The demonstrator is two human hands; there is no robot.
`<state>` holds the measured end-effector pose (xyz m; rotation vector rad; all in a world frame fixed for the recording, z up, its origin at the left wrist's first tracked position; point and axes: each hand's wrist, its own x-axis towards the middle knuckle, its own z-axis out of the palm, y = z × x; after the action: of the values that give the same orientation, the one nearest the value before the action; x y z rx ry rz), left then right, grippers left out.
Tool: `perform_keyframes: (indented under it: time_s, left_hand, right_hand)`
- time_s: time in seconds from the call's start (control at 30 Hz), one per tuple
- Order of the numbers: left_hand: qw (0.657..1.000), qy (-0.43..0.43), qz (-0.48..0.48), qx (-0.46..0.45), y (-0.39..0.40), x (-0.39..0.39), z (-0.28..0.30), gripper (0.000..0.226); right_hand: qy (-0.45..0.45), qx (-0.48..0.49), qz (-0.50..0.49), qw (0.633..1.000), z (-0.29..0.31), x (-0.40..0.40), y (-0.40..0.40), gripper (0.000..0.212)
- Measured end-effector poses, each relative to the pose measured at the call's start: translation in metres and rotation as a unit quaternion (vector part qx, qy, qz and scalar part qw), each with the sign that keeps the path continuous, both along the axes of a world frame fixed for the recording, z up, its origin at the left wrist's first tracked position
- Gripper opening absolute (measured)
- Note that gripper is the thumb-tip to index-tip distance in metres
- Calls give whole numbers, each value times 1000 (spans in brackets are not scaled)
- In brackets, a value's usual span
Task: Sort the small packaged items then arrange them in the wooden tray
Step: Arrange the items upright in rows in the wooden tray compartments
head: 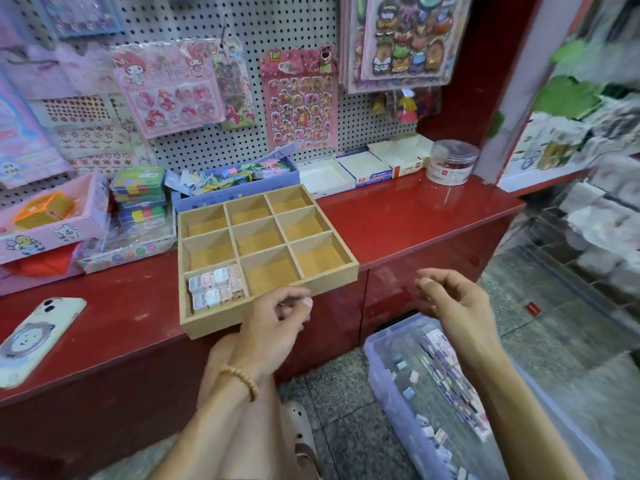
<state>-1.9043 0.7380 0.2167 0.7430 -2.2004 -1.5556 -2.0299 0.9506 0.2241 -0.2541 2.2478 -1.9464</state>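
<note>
The wooden tray (pixel 266 251) sits at the front edge of the red bench (pixel 415 216), one corner poking past it. It has nine compartments; only the front-left one is filled, with small packaged items (pixel 217 286) in pale pink and white wrappers, their print too small to read. The left hand (pixel 273 323) hovers just in front of the tray, fingers curled; whether it pinches anything I cannot tell. The right hand (pixel 453 303) hangs loosely curled over a clear plastic bin (pixel 388 375) on the floor holding more little packets. A phone (pixel 34 337) lies near the bench's left front edge. A sticker sheet (pixel 299 98) on the pegboard (pixel 214 147) reads "TOY".
</note>
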Motion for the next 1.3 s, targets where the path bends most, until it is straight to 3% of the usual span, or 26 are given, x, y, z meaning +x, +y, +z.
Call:
perform_keyframes:
  time_s: [0.23,0.43,0.67,0.8,0.93,1.03,1.13,1.3]
  left_hand:
    - [998,-26,-45,43,75,-24,-35,13]
    - [991,-87,-91,38,121,-61,-89,15]
    - [965,-172,-179,-83,145,-132,-172,12]
    - [923,-194,-254,-213,138,-170,-226,23]
    - [861,-231,-315,-325,118,-187,-273,33]
    - [835,-205,-311,-406,111,-187,-292,35]
    - [836,-166,-286,-437,115,-187,-294,25]
    - [844,-188,-274,-420,117,-187,-296,22]
  right_hand:
    - [-28,0,-45,999,-24,1,81,11]
    - [-67,28,-85,994,-78,-12,130,14]
    - [-131,95,-108,981,-180,-52,154,13]
    - [-157,148,-90,972,-248,-74,156,17]
    - [-177,221,-25,959,-317,-82,143,16]
    - [-162,271,70,946,-366,-87,119,19]
    - [-98,333,164,923,-413,-100,90,52]
    - [66,377,263,885,-470,-126,53,64]
